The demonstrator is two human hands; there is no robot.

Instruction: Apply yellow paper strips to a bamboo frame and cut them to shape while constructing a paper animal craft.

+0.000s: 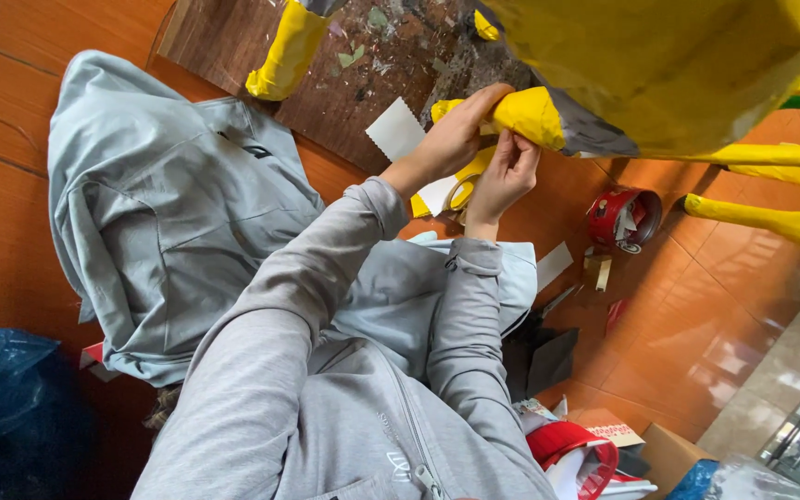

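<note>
Both hands (479, 157) press a yellow-taped leg (530, 116) beside a red tin (624, 218).

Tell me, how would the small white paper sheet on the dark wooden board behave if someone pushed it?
The small white paper sheet looks thin and flat, so it is probably light and floppy. On the dark wooden board it would likely slide, not roll.

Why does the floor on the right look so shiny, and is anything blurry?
Head view: the orange floor tiles mirror daylight as pale glare at right; the yellow figure close overhead is slightly soft; both hands, left hand and right hand, look sharp; edges bend a little, wide-lens distortion.
</note>
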